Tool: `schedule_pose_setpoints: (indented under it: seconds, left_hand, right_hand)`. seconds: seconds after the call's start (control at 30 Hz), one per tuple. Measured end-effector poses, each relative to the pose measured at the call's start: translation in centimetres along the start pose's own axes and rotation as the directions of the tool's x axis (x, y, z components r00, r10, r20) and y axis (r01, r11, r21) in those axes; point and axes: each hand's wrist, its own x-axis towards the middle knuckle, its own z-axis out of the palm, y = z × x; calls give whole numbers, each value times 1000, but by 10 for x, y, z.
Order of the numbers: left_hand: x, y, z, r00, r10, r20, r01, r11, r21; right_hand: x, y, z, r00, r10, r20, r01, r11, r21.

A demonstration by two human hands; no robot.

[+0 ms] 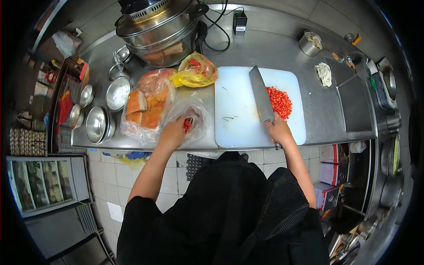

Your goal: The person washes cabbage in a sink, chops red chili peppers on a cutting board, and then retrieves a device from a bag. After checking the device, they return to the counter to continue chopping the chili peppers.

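My right hand point(280, 131) is closed round the handle of a large kitchen knife point(261, 95), whose broad blade rests on the white cutting board point(238, 132). Just right of the blade lies a pile of chopped red chilies point(280, 102). A few green bits point(229, 118) are scattered on the board's left half. At the mouth of a clear plastic bag point(199, 115), my left hand point(173, 132) has its fingers curled at some whole red chilies point(187, 125); its fingertips are partly hidden. Behind it sits a yellow plastic bag point(194, 70) with red chilies inside.
Bagged orange-brown blocks point(150, 108) lie left of my left hand. Metal bowls point(96, 125) stand farther left, and a large steamer pot point(159, 39) is at the back. A small metal pot point(311, 43) and a crumpled white cloth point(323, 73) are on the right, near a sink point(357, 104).
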Motion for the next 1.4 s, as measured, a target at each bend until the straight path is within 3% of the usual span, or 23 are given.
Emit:
schedule_pose_setpoints:
  seconds: [0.07,0.1,0.17,0.3,0.37,0.5,0.6,0.67,0.8,0.87,1.0,1.07,1.1,1.17,1.27,1.4]
  left_hand:
    - [-3,-1,5,969,180,-167,-159,979,131]
    - [-1,-3,6,970,179,-165,-159,979,127]
    - [5,11,-8,999,48,-7,-46,984,172]
    - [29,24,-15,998,-42,46,27,958,287]
    - [42,23,-16,983,-100,153,46,946,321]
    - [53,18,-17,999,-20,51,5,959,282]
    - [56,15,-22,986,-80,148,39,965,260]
    - [46,13,-38,994,81,69,-86,993,80]
    - [42,16,-65,988,47,147,-66,990,123]
    - [40,10,-70,983,153,104,-168,973,159]
    - [38,9,-67,995,59,78,-66,993,100]
    - [24,15,-66,988,75,-136,-52,985,165]
    - [17,18,-68,988,82,-134,-59,984,167]
    - [1,25,-71,940,129,-315,-128,991,24]
    - [-19,31,-81,945,34,-325,-61,995,-74]
    - [-41,43,-113,913,33,-407,-91,988,-124]
  right_hand:
    - [1,1,1,1000,17,-9,-17,1000,-10]
    - [2,1,2,999,35,-19,-35,999,-19]
    - [1,1,4,1000,15,-24,-15,1000,-6]
    - [3,5,6,999,-33,-37,33,999,-7]
    - [6,9,7,999,-25,-29,25,1000,-14]
    - [2,4,7,999,-11,-30,11,1000,-25]
    - [3,9,9,999,-27,-40,26,999,-23]
    - [3,9,8,998,-41,-45,40,999,-26]
    - [1,7,6,999,-38,-35,38,999,-2]
    - [3,7,5,999,-33,-36,33,999,-8]
    - [2,8,4,999,-35,-35,36,999,7]
    - [2,9,4,998,-43,-43,44,999,26]
    - [2,9,5,997,-52,-48,54,997,47]
    - [2,9,5,998,-44,-46,46,997,54]
    - [4,10,3,999,-23,-30,24,998,52]
    - [2,6,2,1000,-5,-7,6,999,34]
